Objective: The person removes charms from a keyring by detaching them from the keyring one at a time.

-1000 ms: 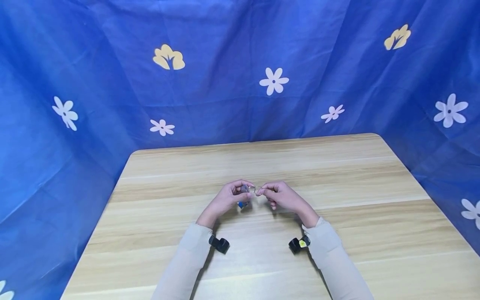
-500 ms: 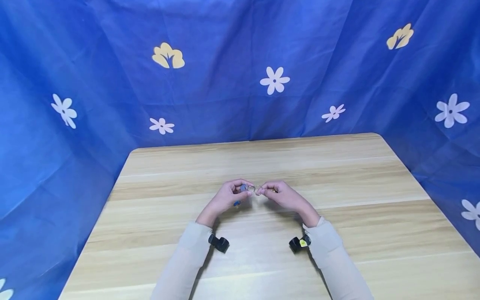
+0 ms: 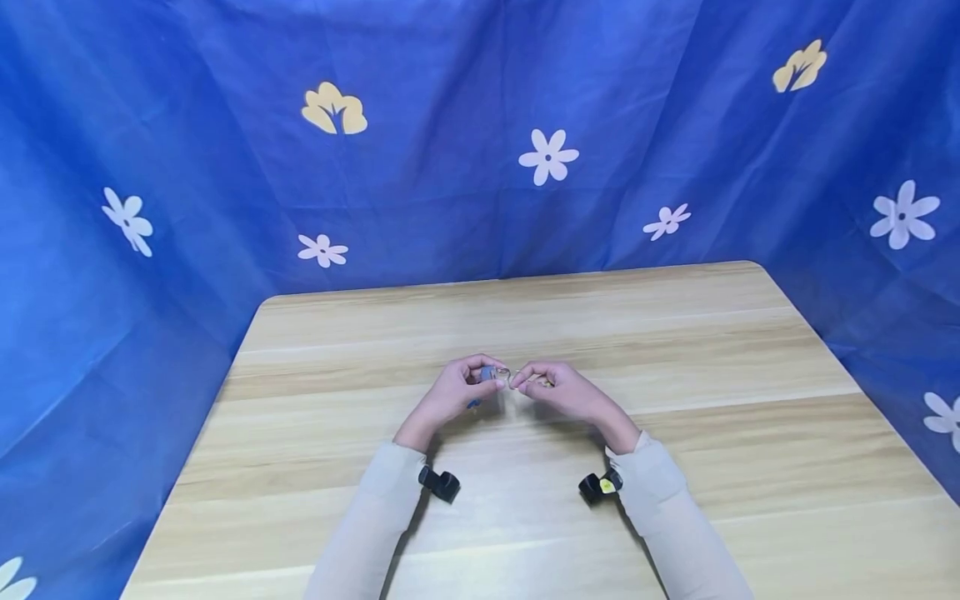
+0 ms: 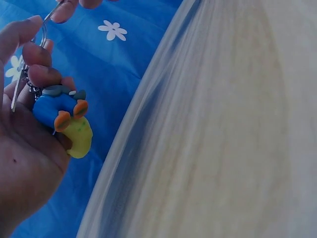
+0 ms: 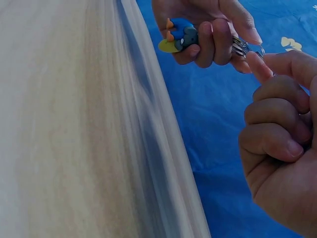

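**Both hands meet over one small keyring**

The person opposite the blue curtain works with both hands close together, raised just above the middle of the worktop point(image 3: 480, 521). The left hand point(image 3: 448, 397) grasps the keyring's bunch of metal pieces point(image 5: 239, 47), thumb against fingers. One flat, narrow piece lies along that palm.

A little figure point(image 4: 63, 120) dangles there too — blue body, yellow underpart, orange feet and a grey top — on a short dark chain point(image 4: 34, 90). It sits by the little-finger side of the left hand, partly tucked against the palm.

The right hand point(image 3: 567, 393) comes in from the other side, thumb and forefinger pinching at the thin metal ring point(image 3: 504, 372), the remaining fingers folded towards the palm. The ring bridges the narrow space between the two sets of fingertips; exactly where the pinch catches it is too small to tell.

Pale sleeves point(image 3: 678, 517) cover both forearms, with a black device point(image 3: 440, 483) at each wrist. Behind the far edge hangs the curtain point(image 3: 442, 192), printed with white flowers point(image 3: 548, 157) and cream-yellow motifs point(image 3: 334, 108).
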Demonstrator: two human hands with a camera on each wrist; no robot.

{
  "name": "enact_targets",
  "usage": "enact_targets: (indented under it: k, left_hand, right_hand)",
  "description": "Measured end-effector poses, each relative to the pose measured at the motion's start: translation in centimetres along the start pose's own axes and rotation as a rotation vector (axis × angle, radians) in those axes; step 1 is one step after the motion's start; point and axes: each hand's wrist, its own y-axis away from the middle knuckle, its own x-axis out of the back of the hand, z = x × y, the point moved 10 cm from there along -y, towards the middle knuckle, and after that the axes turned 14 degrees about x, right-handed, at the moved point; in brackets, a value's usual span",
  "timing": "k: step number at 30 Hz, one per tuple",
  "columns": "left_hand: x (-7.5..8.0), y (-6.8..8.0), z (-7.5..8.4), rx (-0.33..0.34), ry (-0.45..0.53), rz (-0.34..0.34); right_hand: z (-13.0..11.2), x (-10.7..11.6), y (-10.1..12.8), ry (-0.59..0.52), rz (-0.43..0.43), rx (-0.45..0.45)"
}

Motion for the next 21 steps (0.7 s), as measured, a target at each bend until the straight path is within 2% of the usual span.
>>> enact_targets:
  k: [6,11,21]
  left_hand:
    - [0.55,-0.39,-0.86,0.016,0.023,0.029]
    - [0.27,-0.33,-1.04,0.030,0.046,0.024]
    - [0.46,-0.62,-0.49,-0.028,0.049,0.025]
  right_hand:
    - [-0.28,-0.39,-0.26,-0.018,-0.004,0.019]
    - [-0.24,-0.62,0.02,-0.007,-0.018,0.020]
    - [-0.43,-0.35,-0.31,0.010,-0.023,0.018]
